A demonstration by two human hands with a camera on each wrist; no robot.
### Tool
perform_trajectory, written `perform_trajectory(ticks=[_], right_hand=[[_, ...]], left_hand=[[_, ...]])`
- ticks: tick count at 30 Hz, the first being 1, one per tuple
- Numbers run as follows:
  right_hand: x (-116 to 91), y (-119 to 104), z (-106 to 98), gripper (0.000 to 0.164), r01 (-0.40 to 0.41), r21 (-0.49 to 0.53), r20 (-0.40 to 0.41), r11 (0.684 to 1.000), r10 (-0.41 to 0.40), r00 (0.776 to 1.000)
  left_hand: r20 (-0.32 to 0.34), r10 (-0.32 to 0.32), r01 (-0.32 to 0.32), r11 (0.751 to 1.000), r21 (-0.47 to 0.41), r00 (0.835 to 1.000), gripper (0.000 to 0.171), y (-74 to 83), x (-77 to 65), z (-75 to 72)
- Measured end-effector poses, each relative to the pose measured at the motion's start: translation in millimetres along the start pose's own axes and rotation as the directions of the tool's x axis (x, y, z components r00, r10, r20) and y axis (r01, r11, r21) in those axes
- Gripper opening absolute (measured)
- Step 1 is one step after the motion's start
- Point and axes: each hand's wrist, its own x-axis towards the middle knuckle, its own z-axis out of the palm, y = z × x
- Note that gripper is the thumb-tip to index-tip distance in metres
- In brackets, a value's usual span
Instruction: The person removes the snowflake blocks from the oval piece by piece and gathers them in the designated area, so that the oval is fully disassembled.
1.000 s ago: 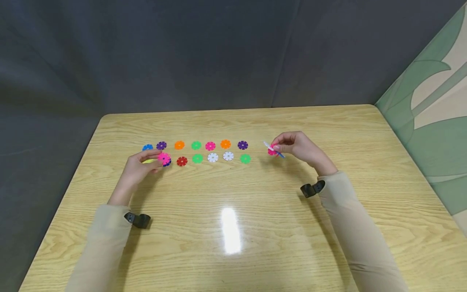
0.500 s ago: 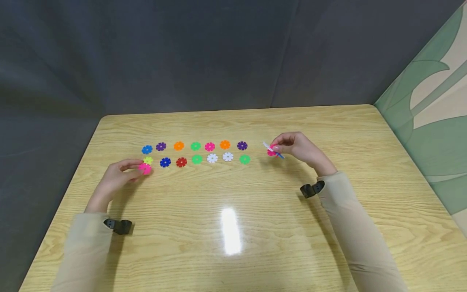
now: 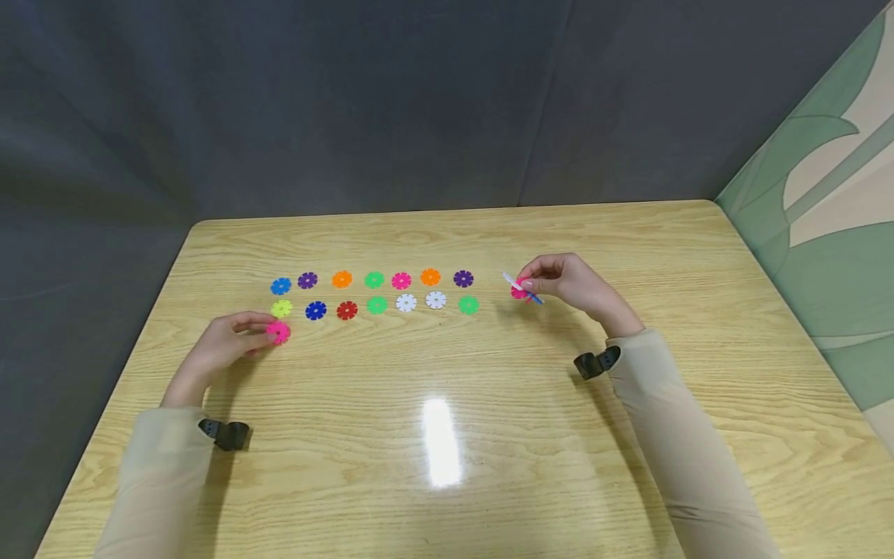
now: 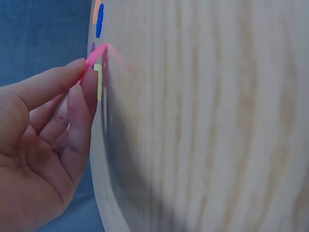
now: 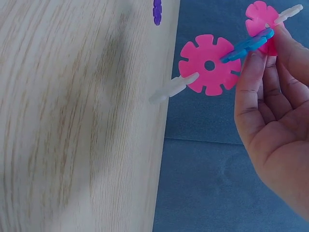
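Between its thumb and fingers my left hand [image 3: 226, 341] pinches a pink notched snowflake disc [image 3: 278, 333], whose edge meets the table in the left wrist view. Just beyond that disc lies a yellow snowflake disc [image 3: 282, 308]. My right hand [image 3: 573, 287] holds a chain of interlocked snowflake discs off to the right of the rows. In the right wrist view the chain shows a pink disc [image 5: 209, 65], a blue disc [image 5: 247, 46] slotted into it, another pink disc [image 5: 260, 21] at the fingertips, and a white disc [image 5: 174, 88] at the free end.
Two rows of loose snowflake discs lie flat on the wooden table [image 3: 391, 373]. The back row runs from a light blue disc [image 3: 281, 286] to a purple disc [image 3: 463, 279]. The front row includes a dark blue disc [image 3: 316, 310], a red disc [image 3: 347, 310] and a green disc [image 3: 469, 305].
My left hand has moved left and toward me with the pink disc, from over the dark blue disc to in front of the yellow one. My right hand stays in place.
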Motion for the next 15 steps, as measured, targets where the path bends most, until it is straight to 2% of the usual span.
perform_trajectory(ticks=[9, 15], right_hand=[[-0.1, -0.4, -0.9, 0.021, -0.008, 0.000, 0.001, 1.000, 0.008, 1.000], [0.0, 0.6, -0.4, 0.021, -0.009, -0.008, -0.001, 1.000, 0.009, 1.000]], left_hand=[[-0.022, -0.005, 0.007, 0.995, 0.100, 1.000, 0.046, 0.2, 2.4, 1.9], [-0.027, 0.000, 0.002, 0.995, 0.099, 1.000, 0.047, -0.9, 2.1, 1.5]])
